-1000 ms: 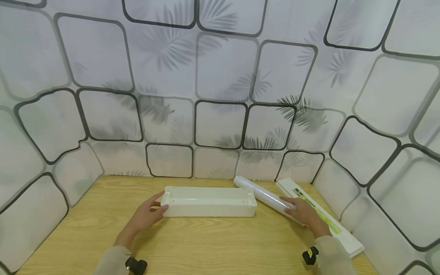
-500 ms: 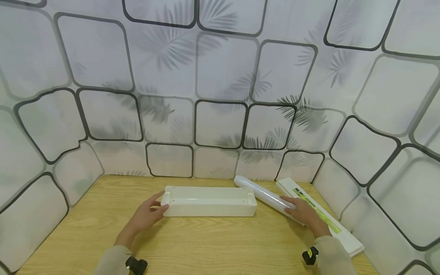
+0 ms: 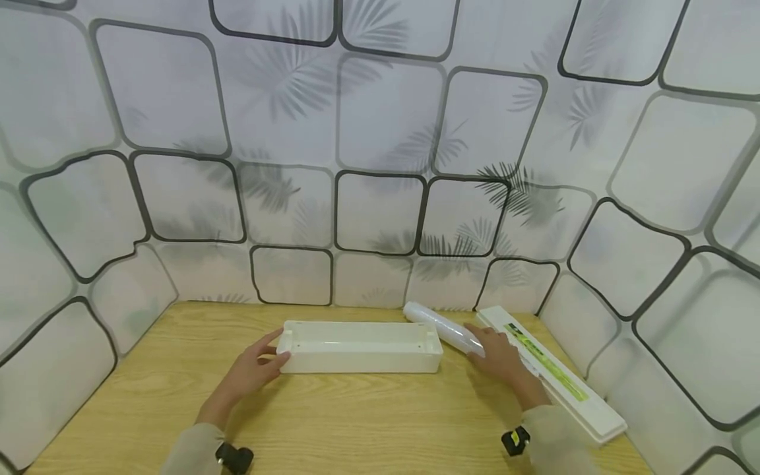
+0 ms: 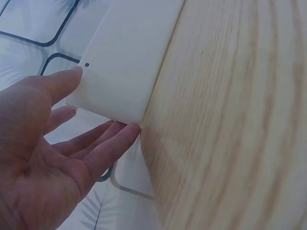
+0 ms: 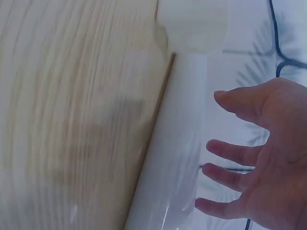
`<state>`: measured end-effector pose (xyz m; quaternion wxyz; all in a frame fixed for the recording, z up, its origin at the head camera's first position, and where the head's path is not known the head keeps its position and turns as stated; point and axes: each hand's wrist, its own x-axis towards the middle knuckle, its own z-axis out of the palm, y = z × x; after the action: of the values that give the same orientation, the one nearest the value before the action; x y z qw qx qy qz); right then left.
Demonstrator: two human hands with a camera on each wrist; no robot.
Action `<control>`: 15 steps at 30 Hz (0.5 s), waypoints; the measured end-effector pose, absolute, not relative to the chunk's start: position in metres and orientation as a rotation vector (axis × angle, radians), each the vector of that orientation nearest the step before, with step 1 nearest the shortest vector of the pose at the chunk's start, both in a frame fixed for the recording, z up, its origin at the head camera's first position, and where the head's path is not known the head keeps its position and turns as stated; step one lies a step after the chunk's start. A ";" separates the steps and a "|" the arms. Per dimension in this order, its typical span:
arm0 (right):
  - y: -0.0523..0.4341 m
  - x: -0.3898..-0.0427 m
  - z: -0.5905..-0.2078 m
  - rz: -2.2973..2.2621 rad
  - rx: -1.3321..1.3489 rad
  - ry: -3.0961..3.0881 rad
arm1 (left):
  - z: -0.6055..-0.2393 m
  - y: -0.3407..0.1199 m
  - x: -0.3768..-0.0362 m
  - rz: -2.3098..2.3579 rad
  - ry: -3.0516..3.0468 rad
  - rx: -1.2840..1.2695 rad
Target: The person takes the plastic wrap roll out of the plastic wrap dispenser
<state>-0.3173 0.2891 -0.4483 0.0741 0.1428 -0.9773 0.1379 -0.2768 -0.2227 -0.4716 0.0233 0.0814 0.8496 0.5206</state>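
Right hand (image 3: 501, 359) has its fingers spread and fairly straight, lying on the near end of the clear roll (image 3: 442, 325), not curled round it; in the right wrist view the fingers (image 5: 230, 175) look loose beside the roll (image 5: 175, 158), so it's a resting touch at most. That roll sits toward the back right of the desk (image 3: 332, 422), slanting from near the back edge down toward the right hand, just beside the right end of the white tray (image 3: 361, 348). It looks like cling film on a tube, so I'd guess light, smooth and a bit slippery, and happy to roll off if nudged; the film would dent under a hard squeeze, so wrapping fingers around the middle seems safer than pinching an end. Left hand (image 3: 252, 373) is open too, thumb and fingertips against the tray's left end; the left wrist view shows the thumb (image 4: 57, 84) on top and fingers (image 4: 108, 143) under that corner (image 4: 127, 72). The tray looks like stiff, light plastic, easy to hold by its short ends. A long flat box (image 3: 549, 373) with a green label lies along the right edge of the desk, behind the right hand.
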 end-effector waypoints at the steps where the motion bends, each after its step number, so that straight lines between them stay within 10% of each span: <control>1: 0.284 -0.317 -0.448 0.413 0.442 -2.920 | -0.471 -0.222 -0.277 1.612 2.629 0.252; 15: 0.249 -0.313 -0.449 0.403 0.522 -2.718 | -0.474 -0.220 -0.280 1.608 2.648 0.247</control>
<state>-0.3129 0.2486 -0.4488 0.1717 0.1838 -0.9574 0.1419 -0.2802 -0.2197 -0.4739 0.0170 0.0794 0.8520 0.5172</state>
